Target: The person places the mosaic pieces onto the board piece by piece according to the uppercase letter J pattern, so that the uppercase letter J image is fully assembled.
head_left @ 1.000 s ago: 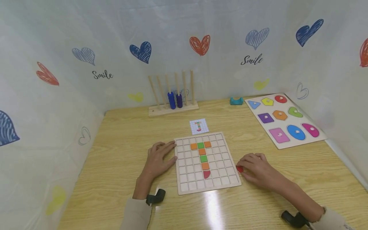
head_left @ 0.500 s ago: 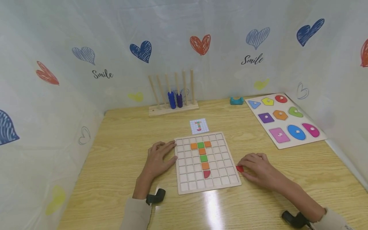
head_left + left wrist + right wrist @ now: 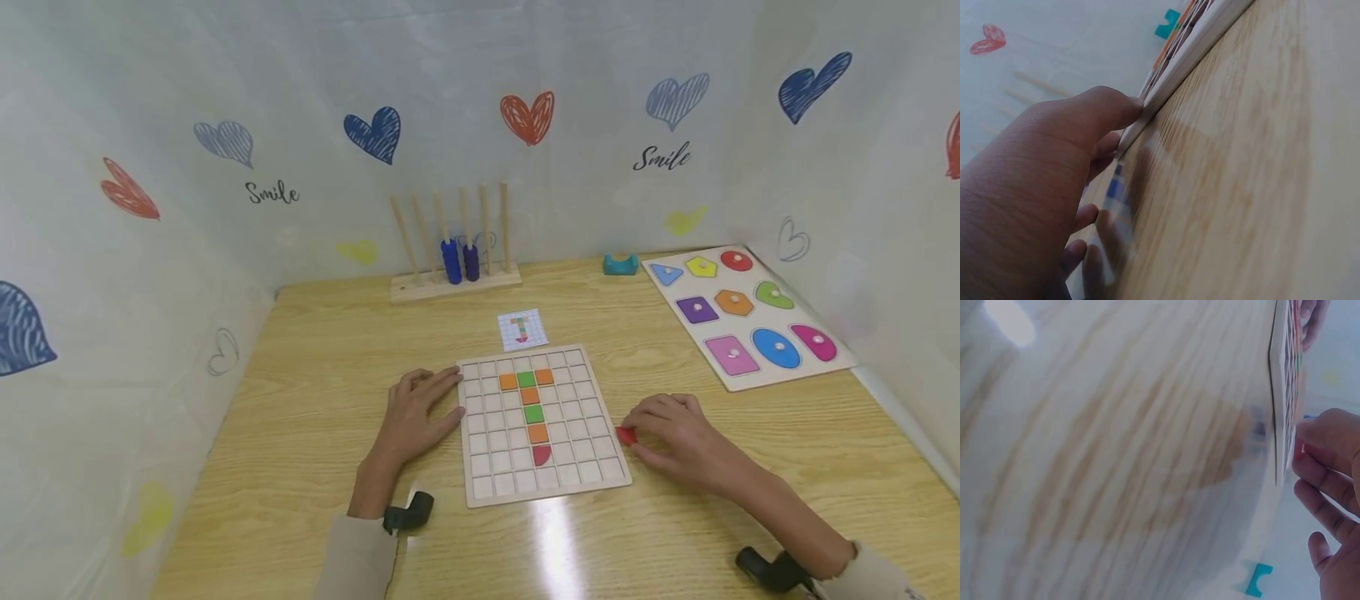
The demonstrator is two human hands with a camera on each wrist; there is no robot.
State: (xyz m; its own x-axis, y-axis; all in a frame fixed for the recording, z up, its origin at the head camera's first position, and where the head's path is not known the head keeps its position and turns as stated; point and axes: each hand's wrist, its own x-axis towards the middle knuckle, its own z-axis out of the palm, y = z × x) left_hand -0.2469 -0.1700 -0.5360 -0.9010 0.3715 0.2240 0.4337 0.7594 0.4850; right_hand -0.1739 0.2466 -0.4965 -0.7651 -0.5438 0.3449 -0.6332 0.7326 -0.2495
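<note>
A wooden grid board (image 3: 573,475) lies in the middle of the table in the head view. Orange and green square tiles (image 3: 533,414) form a T on it, with a red quarter-circle tile (image 3: 542,456) at the foot. My left hand (image 3: 411,423) touches the board's left edge with extended fingers; in the left wrist view the thumb (image 3: 1110,107) meets that edge. Just off the right edge, my right hand (image 3: 671,437) pinches a small red tile (image 3: 626,436) between thumb and fingers. Its full outline is partly covered by the fingers.
Behind the board lies a pattern card (image 3: 522,330). A peg stand (image 3: 480,287) with blue and purple beads is at the back, a teal arch block (image 3: 620,265) to its right. A shape puzzle board (image 3: 750,379) occupies the back right. Curtains border the table.
The red tile has shifted slightly between the right fingers and its visible part looks a little different. The left hand and the tiles on the board stay as they were.
</note>
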